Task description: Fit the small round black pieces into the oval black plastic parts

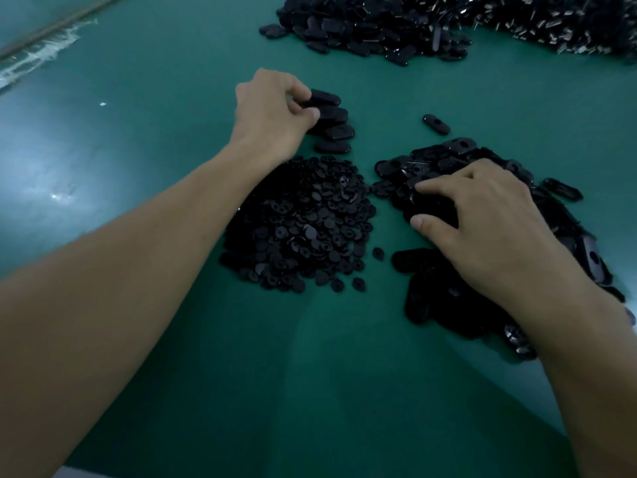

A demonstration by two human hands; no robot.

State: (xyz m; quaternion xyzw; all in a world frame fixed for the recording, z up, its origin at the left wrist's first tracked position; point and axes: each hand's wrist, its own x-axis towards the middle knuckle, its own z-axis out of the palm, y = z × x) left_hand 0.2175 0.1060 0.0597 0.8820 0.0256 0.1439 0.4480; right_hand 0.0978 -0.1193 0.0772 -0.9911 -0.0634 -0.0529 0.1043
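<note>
The left hand (272, 115) is pinching the top oval part (324, 97) of the far stack (336, 132); the right hand (482, 229) is clutching oval parts (432, 207) on the right.

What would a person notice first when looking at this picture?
The left hand pinches an oval part at the far end of a short row on the green table. The right hand grips oval parts in a pile, right of the heap of small round pieces.

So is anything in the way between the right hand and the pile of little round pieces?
No, nothing I can see. The right hand grips oval parts in their pile, and only a strip of bare green mat lies between it and the round pieces.
</note>
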